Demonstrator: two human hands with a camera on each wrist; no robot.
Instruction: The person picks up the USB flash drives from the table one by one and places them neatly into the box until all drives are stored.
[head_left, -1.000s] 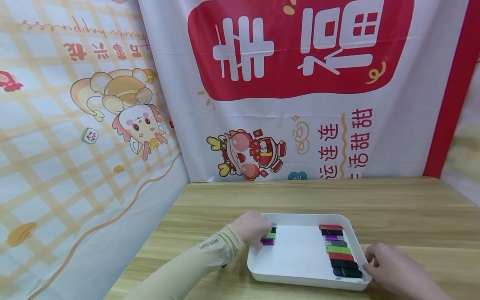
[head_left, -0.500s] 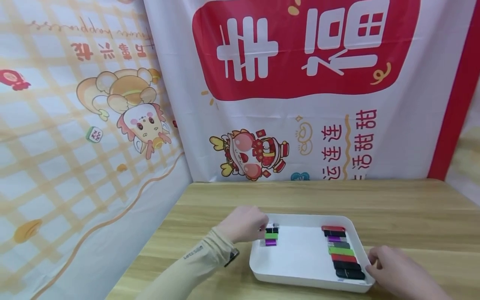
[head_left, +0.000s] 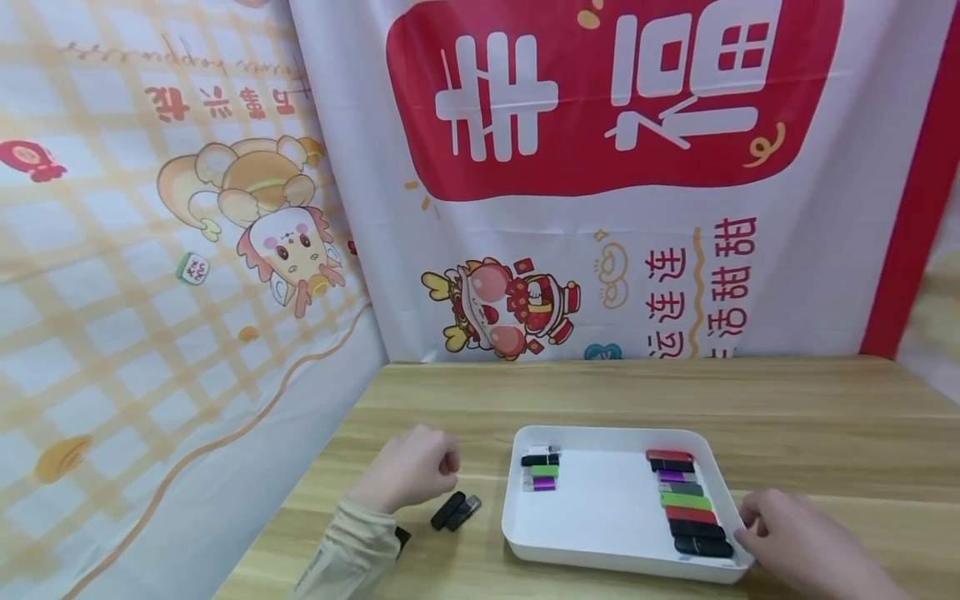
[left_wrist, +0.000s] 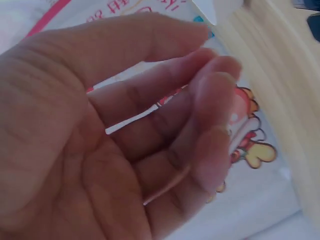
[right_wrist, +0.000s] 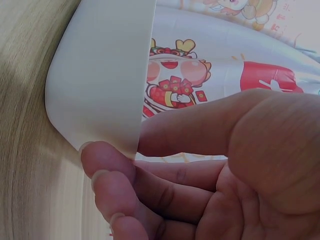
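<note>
My left hand [head_left: 408, 468] hovers over the table left of the white tray [head_left: 592, 558], its fingers loosely bent. The left wrist view shows nothing in its palm [left_wrist: 95, 175]. Close below it lie two black USB flash drives [head_left: 447, 510], side by side on the table. My right hand [head_left: 802, 533] holds the tray's right front corner; in the right wrist view the thumb is at the rim and the fingertips [right_wrist: 107, 162] are against the outer wall [right_wrist: 100, 65]. Inside the tray, a short column of flash drives [head_left: 543, 472] runs along the left side, a longer column [head_left: 688, 502] along the right.
The wooden table [head_left: 630, 392] reaches back to a printed cloth [head_left: 600, 217]. Another patterned cloth [head_left: 150, 350] hangs along the left side. Bare white tray floor [head_left: 600, 500] lies between the two columns.
My left hand has left the tray's left column and moved left, over the table beside the two black flash drives, which now show. My right hand stays at the tray corner.
</note>
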